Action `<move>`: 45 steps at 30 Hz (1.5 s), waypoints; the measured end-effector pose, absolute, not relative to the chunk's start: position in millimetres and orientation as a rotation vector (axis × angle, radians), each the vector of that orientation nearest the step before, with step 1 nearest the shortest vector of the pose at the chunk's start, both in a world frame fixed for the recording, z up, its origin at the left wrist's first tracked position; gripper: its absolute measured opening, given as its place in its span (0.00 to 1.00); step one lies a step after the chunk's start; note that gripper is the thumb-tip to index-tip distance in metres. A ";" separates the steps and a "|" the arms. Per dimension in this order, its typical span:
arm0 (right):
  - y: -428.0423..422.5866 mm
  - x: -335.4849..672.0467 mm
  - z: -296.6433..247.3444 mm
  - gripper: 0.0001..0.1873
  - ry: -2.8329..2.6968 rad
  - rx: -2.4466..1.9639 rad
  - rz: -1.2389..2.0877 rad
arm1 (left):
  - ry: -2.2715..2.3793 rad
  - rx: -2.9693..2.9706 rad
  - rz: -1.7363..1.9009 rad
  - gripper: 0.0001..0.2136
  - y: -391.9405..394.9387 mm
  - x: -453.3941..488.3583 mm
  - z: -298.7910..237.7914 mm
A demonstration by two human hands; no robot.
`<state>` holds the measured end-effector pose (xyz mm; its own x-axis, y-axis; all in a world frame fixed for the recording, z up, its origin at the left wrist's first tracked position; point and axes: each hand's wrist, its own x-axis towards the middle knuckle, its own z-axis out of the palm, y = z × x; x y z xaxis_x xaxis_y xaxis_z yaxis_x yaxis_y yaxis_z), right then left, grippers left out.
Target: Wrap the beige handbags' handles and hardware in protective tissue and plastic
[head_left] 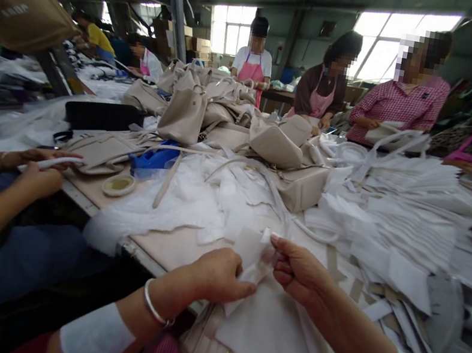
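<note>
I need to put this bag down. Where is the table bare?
Bare tabletop shows only by the near edge, beyond the left hand, and around the dish. Elsewhere white sheets and bags crowd it.

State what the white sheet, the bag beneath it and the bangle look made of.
The white sheet: probably soft matte paper or nonwoven wrap, as it crumples where left hand and right hand pinch it; bag: beige leather or imitation, smooth, faint sheen; bangle: metal, silvery shine.
</note>
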<state>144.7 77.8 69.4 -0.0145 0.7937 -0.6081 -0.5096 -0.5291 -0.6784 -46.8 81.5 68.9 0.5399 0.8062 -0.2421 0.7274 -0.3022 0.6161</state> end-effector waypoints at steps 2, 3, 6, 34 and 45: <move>78.3 150.9 70.9 0.14 -0.275 -1.265 1.720 | 1.229 2.020 0.198 0.13 83.1 -56.1 66.9; 78.3 153.9 71.1 0.15 -0.254 -1.257 1.714 | 1.248 1.988 0.238 0.13 82.5 -61.5 66.7; 76.7 157.6 69.4 0.15 -0.247 -1.265 1.695 | 1.356 1.803 0.419 0.14 74.8 -73.1 72.5; 19.3 114.9 55.3 0.28 -0.584 -1.292 1.892 | 1.290 1.720 0.845 0.10 48.5 -39.3 70.7; 17.5 107.1 49.8 0.23 -0.825 -1.437 1.701 | 1.041 1.309 0.433 0.22 57.6 -57.9 61.3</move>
<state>107.1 17.5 49.8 -0.0903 0.8585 -0.5047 -0.1353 -0.5127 -0.8479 -57.9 57.6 61.3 0.5081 0.7751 -0.3757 0.2804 0.2636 0.9230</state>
